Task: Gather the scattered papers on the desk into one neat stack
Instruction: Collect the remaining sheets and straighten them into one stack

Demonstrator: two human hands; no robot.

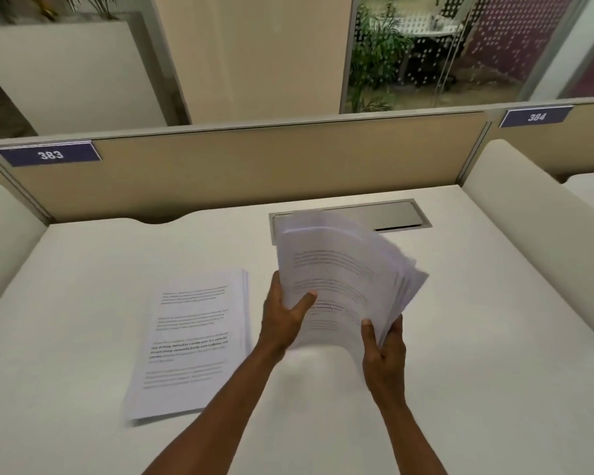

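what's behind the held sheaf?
The sheaf, held by both hands, covers the left part of the grey cable hatch; its right part and slot show. What else it hides cannot be seen.

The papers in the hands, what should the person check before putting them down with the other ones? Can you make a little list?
1. Left hand grips the held papers, thumb on top: ok.
2. Right hand grips their lower right corner: ok.
3. Held papers' edges line up: not ok, they fan out at the right.
4. Pile on the desk lies flat, ready to receive more: ok, though its right edges look slightly offset.
5. Desk has bare space beside the pile: ok.
6. All sheets face the same way: cannot tell, the picture is blurred.
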